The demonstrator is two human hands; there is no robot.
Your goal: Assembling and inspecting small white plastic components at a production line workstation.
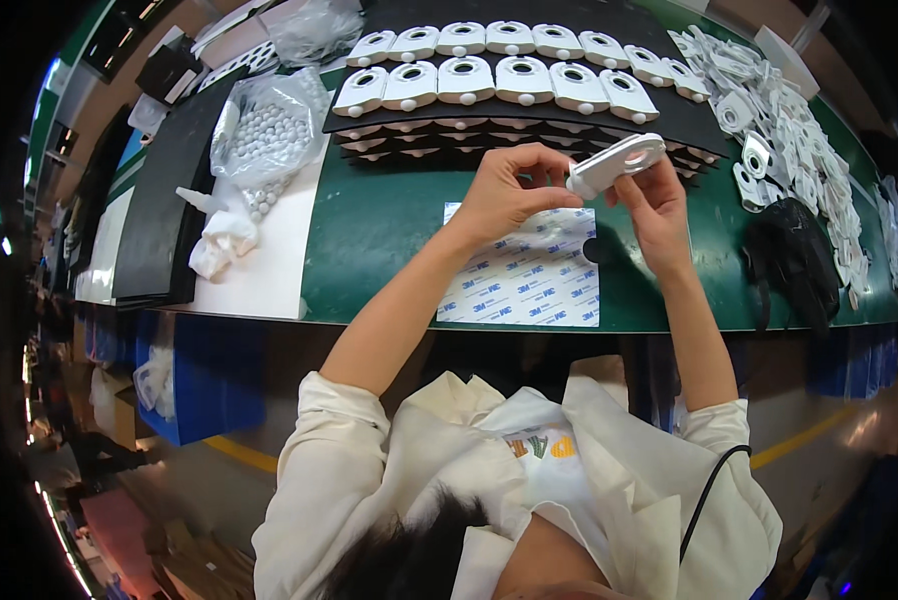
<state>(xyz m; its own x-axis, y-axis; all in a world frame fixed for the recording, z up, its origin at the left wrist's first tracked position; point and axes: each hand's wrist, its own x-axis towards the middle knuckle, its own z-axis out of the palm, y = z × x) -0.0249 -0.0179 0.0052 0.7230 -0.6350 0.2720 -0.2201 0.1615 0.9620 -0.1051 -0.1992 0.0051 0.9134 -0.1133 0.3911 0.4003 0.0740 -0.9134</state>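
Above the green table, my right hand (655, 215) grips a flat white plastic part (617, 163) with a round hole near one end. The part is tilted, its holed end up and to the right. My left hand (514, 190) is closed at the part's lower left end, thumb and index finger pinching there; whether a small ball sits between them is hidden. Below the hands lies a sheet of printed white backing paper (524, 270), with a small black disc (597, 250) at its right edge.
Stacked black trays (369, 118) bear two rows of similar white parts (464, 80) with small balls at their near ends. A bag of white balls (269, 130) and crumpled white tissue (224, 240) are left. On the right are heaped white parts (804, 150) and a black bag (794, 260).
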